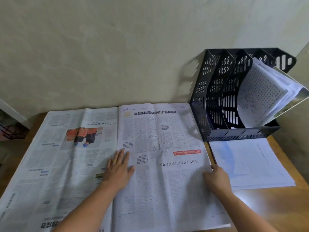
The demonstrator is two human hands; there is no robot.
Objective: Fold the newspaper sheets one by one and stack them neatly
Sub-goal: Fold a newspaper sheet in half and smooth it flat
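Our grip: left hand lies flat, fingers straight, pressing the newspaper near its centre fold; right hand pinches the sheet's rt edge. Paper's spread wide open across the surface. We see no folded stack yet, so approx. nothing's done, first fold pending.

Dim, soft light, slightly blurred throughout; wide-angle bending at edges, glare on the table at right

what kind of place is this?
Likely a home or office desk: a black file rack holding papers stands against a plain wall, with loose sheets beside an open newspaper.
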